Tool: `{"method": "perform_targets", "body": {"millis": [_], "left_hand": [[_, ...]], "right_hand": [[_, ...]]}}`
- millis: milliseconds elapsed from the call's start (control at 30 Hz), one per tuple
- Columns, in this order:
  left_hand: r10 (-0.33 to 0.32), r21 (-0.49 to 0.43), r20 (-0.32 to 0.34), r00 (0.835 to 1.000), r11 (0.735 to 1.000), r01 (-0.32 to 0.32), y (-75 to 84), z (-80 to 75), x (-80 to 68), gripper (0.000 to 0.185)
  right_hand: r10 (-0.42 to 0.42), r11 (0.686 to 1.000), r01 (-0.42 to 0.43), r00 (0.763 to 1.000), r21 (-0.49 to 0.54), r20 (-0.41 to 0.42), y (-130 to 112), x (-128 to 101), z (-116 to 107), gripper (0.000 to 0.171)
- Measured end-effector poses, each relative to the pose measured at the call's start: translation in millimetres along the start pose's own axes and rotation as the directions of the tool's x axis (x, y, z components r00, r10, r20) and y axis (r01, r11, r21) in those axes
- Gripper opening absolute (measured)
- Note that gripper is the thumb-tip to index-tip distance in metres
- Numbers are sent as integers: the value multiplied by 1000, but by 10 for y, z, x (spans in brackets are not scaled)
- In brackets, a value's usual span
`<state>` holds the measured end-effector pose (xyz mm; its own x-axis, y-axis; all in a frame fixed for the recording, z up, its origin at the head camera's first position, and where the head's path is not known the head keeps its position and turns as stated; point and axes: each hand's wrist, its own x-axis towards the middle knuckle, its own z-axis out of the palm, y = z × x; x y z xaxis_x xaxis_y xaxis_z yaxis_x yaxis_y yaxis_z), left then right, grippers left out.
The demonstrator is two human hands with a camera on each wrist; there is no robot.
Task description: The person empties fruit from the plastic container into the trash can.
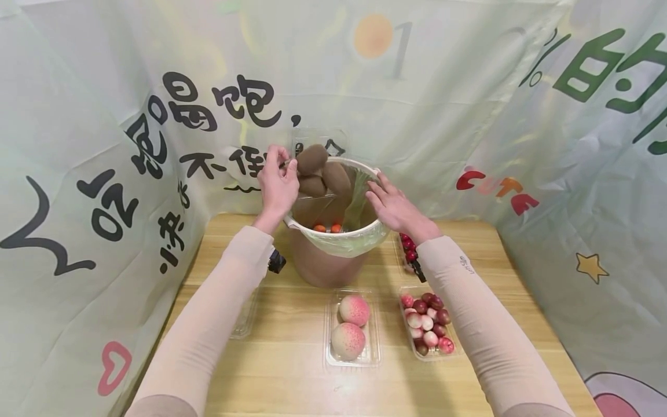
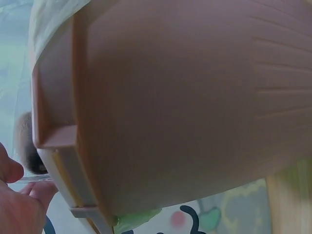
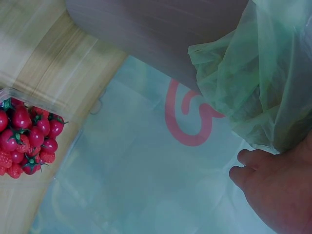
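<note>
Several brown kiwis (image 1: 336,178) lie together in a clear plastic box, tilted over the mouth of a brownish-pink bin (image 1: 327,260). My left hand (image 1: 278,179) pinches the box's left edge between thumb and fingers. In the left wrist view, part of a kiwi (image 2: 24,141) shows past the bin's rim, close to the fingertips. My right hand (image 1: 396,208) rests with extended fingers at the rim's right side, against the pale green liner bag (image 1: 356,246). Small orange fruits (image 1: 336,228) show inside the bin, beneath the box.
Two pink-and-white peaches (image 1: 348,340) sit in a clear tray before the bin. Right of them, another tray holds mixed red and pale fruits (image 1: 427,322). Cherry tomatoes and raspberries (image 3: 29,139) fill a box beside the bin. A clear container (image 1: 244,321) lies near the left forearm. Printed cloth surrounds the table.
</note>
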<state>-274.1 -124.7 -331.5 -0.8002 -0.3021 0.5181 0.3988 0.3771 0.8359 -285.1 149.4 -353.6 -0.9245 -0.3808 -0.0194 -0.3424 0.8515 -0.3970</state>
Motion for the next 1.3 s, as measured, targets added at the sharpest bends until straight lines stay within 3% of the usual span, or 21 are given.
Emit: {"method": "perform_targets", "body": {"millis": [400, 633, 1067, 1300], "left_hand": [[-9, 21, 1, 1000, 1000, 9, -15, -28, 4, 14], [-29, -51, 5, 1000, 998, 29, -13, -60, 10, 15], [-73, -77, 43, 996, 994, 76, 41, -90, 16, 19], [-60, -13, 35, 998, 998, 61, 49, -106, 36, 33]], "right_hand": [[5, 1000, -5, 1000, -4, 7, -19, -9, -9, 67], [-2, 1000, 2, 1000, -18, 4, -10, 5, 0, 66], [-3, 1000, 3, 1000, -18, 4, -4, 5, 6, 67], [4, 1000, -4, 1000, -19, 11, -2, 4, 4, 67]]}}
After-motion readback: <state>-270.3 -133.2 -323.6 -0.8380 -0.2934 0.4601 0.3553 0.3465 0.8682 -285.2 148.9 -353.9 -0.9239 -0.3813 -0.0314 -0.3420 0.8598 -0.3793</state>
